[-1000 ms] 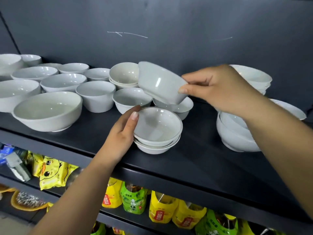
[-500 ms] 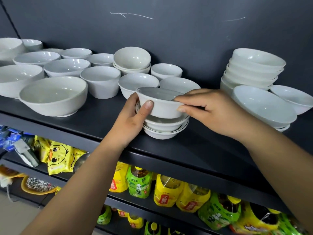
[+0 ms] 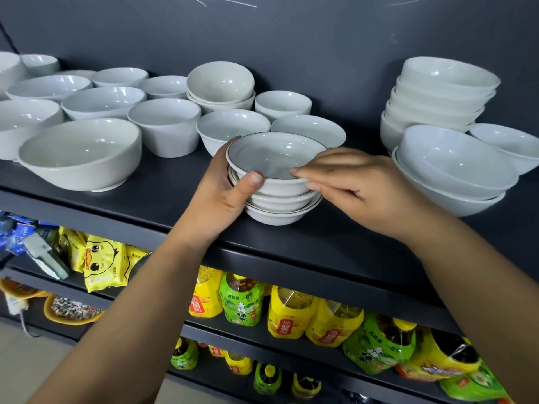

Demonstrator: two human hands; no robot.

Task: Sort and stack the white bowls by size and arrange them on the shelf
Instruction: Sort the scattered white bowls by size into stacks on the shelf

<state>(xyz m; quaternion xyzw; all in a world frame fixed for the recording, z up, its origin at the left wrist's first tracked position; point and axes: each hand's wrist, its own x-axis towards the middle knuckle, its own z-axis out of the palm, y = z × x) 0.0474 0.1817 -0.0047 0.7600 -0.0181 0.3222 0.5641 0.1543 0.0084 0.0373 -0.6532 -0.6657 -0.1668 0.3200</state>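
Observation:
A short stack of three small white bowls [image 3: 277, 199] with thin dark rims stands near the front of the dark shelf [image 3: 163, 196]. My left hand [image 3: 224, 193] wraps the stack's left side, thumb on the top bowl's wall. My right hand [image 3: 355, 188] rests on the right rim of the top bowl, fingertips pinching it. Loose white bowls of several sizes fill the shelf's left, among them a large bowl [image 3: 81, 154] and a deep cup-like bowl [image 3: 166, 126]. A tall stack of bowls [image 3: 437, 97] stands at the back right.
A wide bowl stack [image 3: 455, 173] sits close to my right wrist. The dark wall [image 3: 291, 39] backs the shelf. Lower shelves hold yellow and green drink bottles [image 3: 242, 301] and yellow snack bags [image 3: 105, 263].
My right hand brought a tilted bowl down from above and set it upright on the stack held by my left hand. The camera moved closer and lower.

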